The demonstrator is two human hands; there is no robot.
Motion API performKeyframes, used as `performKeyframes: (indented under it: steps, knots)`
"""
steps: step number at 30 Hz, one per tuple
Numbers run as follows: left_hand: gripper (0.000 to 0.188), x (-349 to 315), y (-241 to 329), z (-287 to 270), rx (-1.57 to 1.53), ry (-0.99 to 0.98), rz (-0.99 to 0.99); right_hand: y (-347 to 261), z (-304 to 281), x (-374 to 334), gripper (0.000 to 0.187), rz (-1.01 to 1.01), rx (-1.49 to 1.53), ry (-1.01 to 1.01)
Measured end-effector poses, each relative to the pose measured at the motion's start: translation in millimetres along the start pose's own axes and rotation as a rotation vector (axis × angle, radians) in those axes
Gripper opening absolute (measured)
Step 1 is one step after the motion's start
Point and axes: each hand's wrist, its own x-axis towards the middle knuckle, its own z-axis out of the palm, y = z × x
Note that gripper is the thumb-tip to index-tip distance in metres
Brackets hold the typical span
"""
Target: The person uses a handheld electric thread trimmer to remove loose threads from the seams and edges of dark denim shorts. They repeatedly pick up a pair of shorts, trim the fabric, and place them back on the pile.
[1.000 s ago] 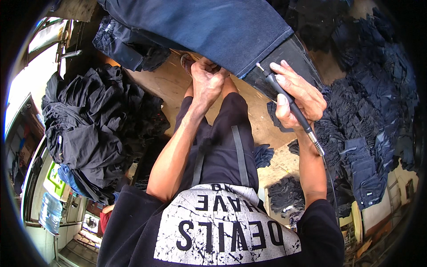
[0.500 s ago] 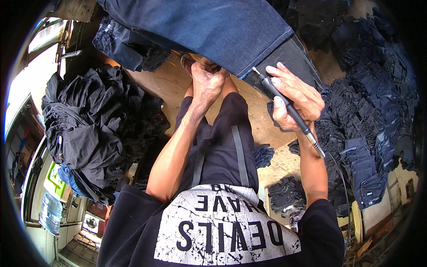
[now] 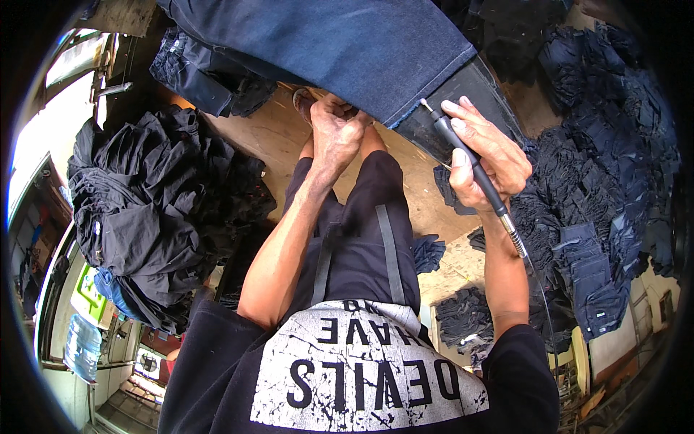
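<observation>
Both hands closed: left (image 3: 336, 134) pinching the denim hem (image 3: 405, 108), right (image 3: 484, 155) gripping the rotary tool (image 3: 466, 163).

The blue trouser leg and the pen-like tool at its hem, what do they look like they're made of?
The trouser leg looks like dark indigo denim: matte woven cloth with a stitched hem. The pen-like tool, held in the right hand, seems to have a black rubber or plastic grip, a thin metal tip and a ribbed metal collar leading into a cable. The left hand pinches the hem.
</observation>
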Motion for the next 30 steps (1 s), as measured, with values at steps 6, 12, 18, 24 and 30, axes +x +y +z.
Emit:
performKeyframes:
  steps: [6,12,18,24,30]
  knots:
    - [0.013,1,2,-6,0.129,-0.047,-0.041,1,1,-1,0.034,0.023,0.002,0.030]
    - [0.020,3,-1,-8,0.149,-0.077,-0.050,0,-1,0,0.035,0.050,-0.018,0.032]
    - [0.019,4,-5,-8,0.199,-0.051,-0.048,1,-1,2,0.033,0.055,-0.026,0.058]
    - [0.011,4,-9,-2,0.032,-0.010,0.028,1,-1,3,0.032,0.066,-0.040,0.079]
    - [0.016,7,-9,-12,0.205,-0.087,-0.035,5,-1,0,0.032,0.081,-0.060,0.112]
